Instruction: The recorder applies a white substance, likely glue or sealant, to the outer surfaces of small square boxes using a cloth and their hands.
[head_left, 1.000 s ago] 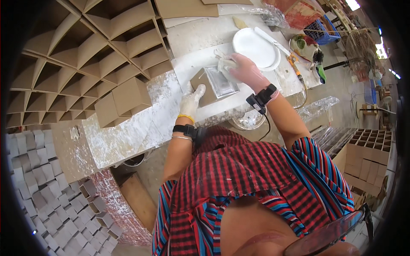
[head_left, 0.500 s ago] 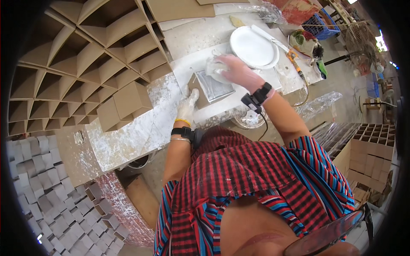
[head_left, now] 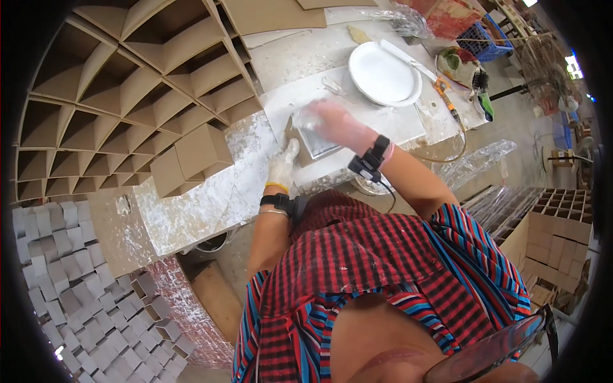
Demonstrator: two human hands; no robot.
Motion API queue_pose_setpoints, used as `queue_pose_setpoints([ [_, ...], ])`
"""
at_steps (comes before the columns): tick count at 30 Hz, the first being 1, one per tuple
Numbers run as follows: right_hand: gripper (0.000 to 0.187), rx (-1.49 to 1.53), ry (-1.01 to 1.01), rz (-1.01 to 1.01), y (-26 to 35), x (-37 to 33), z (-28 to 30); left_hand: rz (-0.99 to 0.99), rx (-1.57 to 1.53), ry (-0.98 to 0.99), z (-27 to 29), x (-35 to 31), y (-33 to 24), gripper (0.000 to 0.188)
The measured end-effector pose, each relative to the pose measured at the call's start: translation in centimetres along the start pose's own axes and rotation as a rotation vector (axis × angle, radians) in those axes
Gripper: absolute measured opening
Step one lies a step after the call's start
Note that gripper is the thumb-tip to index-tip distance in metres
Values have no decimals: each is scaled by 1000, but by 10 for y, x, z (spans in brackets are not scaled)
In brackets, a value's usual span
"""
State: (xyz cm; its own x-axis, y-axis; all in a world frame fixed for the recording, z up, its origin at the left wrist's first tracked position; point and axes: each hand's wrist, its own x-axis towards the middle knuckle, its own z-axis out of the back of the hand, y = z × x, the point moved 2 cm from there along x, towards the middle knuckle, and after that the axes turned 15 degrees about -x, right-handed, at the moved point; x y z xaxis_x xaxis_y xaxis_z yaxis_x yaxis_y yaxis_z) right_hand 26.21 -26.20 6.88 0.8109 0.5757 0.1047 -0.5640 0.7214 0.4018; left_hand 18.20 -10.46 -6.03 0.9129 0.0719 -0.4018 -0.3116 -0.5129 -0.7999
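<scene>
A small brown cardboard box (head_left: 313, 158) lies on a white-smeared board, a grey, shiny panel (head_left: 315, 144) on its upper face. At its near left side my left hand (head_left: 281, 165), in a thin pale glove, grips the box with the thumb up along the edge. My right hand (head_left: 336, 124), in a pinkish see-through glove and smeared by motion, is over the panel's far part. Its fingers are closed on a whitish wad (head_left: 302, 119) that looks like thin plastic or cloth. Beyond it a small clear scrap (head_left: 333, 85) rests on the board.
A round dish of white paste (head_left: 385, 74) stands to the right, beside a white strip (head_left: 407, 59) and an orange-handled tool (head_left: 445, 94) with a hose. Cardboard compartments (head_left: 137, 76) rise at left, with loose boxes (head_left: 191, 159) before them. Grey boxes (head_left: 89, 300) fill the lower left.
My right hand has moved left and nearer to me across the panel, with the wad. The small clear scrap now shows behind it. My left hand stays at the box.
</scene>
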Motion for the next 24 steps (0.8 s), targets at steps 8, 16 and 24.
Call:
queue_pose_setpoints([
  [8,41,-25,282,297,1,-19,22,85,-294,50,-1,-4,2,74],
  [16,26,-248,-85,-123,21,8,-7,97,-151,45,-1,-6,-1,67],
  [24,28,-240,83,-109,17,11,-2,21,-360,133,-17,-10,-3,64],
])
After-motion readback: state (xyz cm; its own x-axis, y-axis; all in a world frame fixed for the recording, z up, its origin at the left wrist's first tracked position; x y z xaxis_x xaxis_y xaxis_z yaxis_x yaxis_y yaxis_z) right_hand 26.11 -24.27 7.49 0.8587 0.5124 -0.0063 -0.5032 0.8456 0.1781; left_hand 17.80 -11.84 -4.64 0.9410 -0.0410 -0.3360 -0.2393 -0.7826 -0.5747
